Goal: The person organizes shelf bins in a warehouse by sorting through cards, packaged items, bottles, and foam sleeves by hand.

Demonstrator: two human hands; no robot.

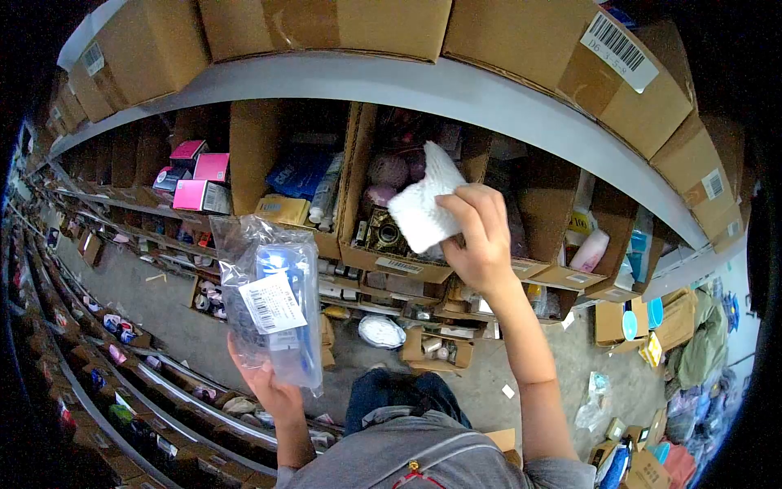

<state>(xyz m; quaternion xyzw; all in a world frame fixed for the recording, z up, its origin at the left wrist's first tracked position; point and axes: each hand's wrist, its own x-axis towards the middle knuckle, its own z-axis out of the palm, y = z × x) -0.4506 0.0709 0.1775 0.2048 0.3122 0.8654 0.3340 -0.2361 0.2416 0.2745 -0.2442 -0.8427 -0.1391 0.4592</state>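
Observation:
My left hand is closed around the lower part of a clear plastic bag. Something blue and translucent shows inside it, and a white barcode label sits on its front. My right hand pinches a white, crinkled piece that looks like padded wrap or cloth; whether anything is inside it I cannot tell. That hand is raised in front of an open cardboard bin holding pinkish round items and a dark box with a gold pattern.
Bins to the left hold pink boxes, a blue packet and white tubes. A grey shelf edge with cardboard boxes runs above. Lower shelves lie at left. Loose bags and cartons lie on the floor at right.

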